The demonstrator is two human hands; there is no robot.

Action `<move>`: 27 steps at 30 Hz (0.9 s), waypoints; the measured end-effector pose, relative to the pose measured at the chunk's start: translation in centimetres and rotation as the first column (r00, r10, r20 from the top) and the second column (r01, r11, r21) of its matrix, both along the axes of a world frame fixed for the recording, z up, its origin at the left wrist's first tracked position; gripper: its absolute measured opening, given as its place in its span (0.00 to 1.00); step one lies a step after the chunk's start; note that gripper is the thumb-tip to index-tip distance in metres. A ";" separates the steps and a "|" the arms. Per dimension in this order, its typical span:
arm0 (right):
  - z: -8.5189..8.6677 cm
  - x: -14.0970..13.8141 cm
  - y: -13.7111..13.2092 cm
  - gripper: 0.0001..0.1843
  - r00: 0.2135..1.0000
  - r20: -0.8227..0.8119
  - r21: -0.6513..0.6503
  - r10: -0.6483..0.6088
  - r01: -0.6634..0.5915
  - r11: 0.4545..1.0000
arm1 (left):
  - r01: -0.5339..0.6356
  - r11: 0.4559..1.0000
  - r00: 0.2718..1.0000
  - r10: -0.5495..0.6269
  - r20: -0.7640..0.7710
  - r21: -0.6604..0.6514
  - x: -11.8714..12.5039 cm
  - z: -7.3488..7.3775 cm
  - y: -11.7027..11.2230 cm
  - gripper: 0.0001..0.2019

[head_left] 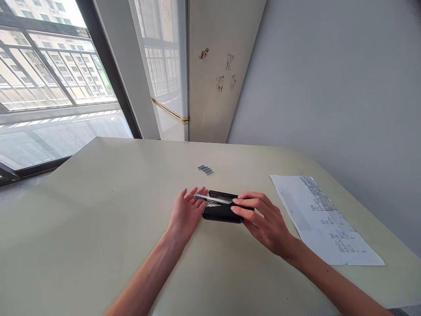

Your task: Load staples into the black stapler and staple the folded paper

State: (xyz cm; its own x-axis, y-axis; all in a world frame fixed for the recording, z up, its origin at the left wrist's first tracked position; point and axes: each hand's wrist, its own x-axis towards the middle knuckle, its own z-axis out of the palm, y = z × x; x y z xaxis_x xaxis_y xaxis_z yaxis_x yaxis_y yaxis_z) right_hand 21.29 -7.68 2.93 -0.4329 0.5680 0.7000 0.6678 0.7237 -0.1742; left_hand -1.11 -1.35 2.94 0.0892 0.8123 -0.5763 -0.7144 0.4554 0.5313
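Stapler (222, 214), black and folded apart, lies in the right hand (268, 224) at the middle of the desk (98, 219), its slim metal rail (204, 198) jutting toward 9 o'clock. The right grip is closed around the stapler's 3 o'clock end, fingertips along the top. The left grip is spread, palm turned up and seemingly holding nothing, at the stapler's 9 o'clock; the rail's tip reaches over its fingers, though whether they touch cannot be told.

The step in hand looks like handling the stapler's exposed inner rail. Any next move on that rail would seem to call for a steady right hold and careful left fingertips, since the part is narrow and the left hand (187, 210) does not yet clasp it.

Farther out, small staple strips (205, 170) rest on the desk toward 11 o'clock. Past the right hand, at 3 o'clock, lies a printed sheet (302, 206); a window (55, 66) stands toward 10 o'clock.
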 end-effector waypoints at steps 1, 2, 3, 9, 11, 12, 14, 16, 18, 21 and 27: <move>0.2 0.0 -0.5 0.24 0.999 0.037 0.032 -0.002 0.001 0.999 | 0.038 0.999 0.999 -0.037 0.038 -0.019 0.4 0.3 -0.3 0.12; 0.4 0.0 -0.9 0.23 0.997 0.074 0.058 -0.005 0.001 0.998 | 0.066 0.997 0.995 -0.063 0.080 -0.036 0.7 0.5 -0.5 0.12; 0.7 -0.1 -1.3 0.23 0.995 0.104 0.084 -0.006 -0.003 0.996 | 0.082 0.995 0.990 -0.076 0.119 -0.048 1.0 0.7 -0.8 0.12; 1.6 -0.1 -2.1 0.15 0.990 0.135 0.240 0.039 -0.071 0.968 | 0.066 0.997 0.982 -0.057 0.181 -0.044 2.0 1.2 -1.3 0.13; 1.6 0.3 -2.2 0.16 0.990 0.131 0.229 0.044 -0.073 0.971 | 0.064 0.997 0.981 -0.054 0.186 -0.045 2.0 1.0 -1.2 0.13; 1.5 0.5 -2.3 0.17 0.993 0.113 0.214 0.037 -0.061 0.975 | 0.061 0.997 0.981 -0.051 0.187 -0.049 2.0 0.9 -1.1 0.13; 1.4 1.1 -2.2 0.21 0.999 0.035 0.182 0.006 -0.012 0.983 | 0.052 0.997 0.982 -0.039 0.185 -0.064 1.6 0.6 -1.0 0.12; 1.4 1.5 -1.8 0.25 0.997 -0.078 0.141 -0.030 0.041 0.989 | 0.045 0.996 0.983 -0.030 0.183 -0.078 1.0 0.3 -0.9 0.11; 1.4 1.7 -0.9 0.24 0.980 -0.190 0.073 -0.061 0.076 0.994 | 0.039 0.996 0.984 -0.025 0.178 -0.075 0.2 0.2 -0.7 0.10; 1.1 1.5 1.5 0.14 0.927 -0.344 -0.122 -0.146 0.110 0.986 | 0.027 0.999 0.989 -0.019 0.149 -0.048 -1.4 0.1 -0.8 0.09; -2.4 -1.0 8.1 0.22 0.758 -0.527 -0.611 -0.383 -0.025 0.791 | 0.006 0.999 0.997 -0.002 0.079 -0.045 -3.9 0.5 -2.3 0.08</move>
State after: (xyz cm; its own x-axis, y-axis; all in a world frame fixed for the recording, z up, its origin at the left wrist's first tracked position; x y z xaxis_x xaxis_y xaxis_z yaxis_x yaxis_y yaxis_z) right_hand 20.25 0.38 0.50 0.1136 0.9489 0.2944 0.3749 0.2334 -0.8972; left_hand -5.03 -3.65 3.44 0.1390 0.7852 -0.6035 -0.7515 0.4805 0.4520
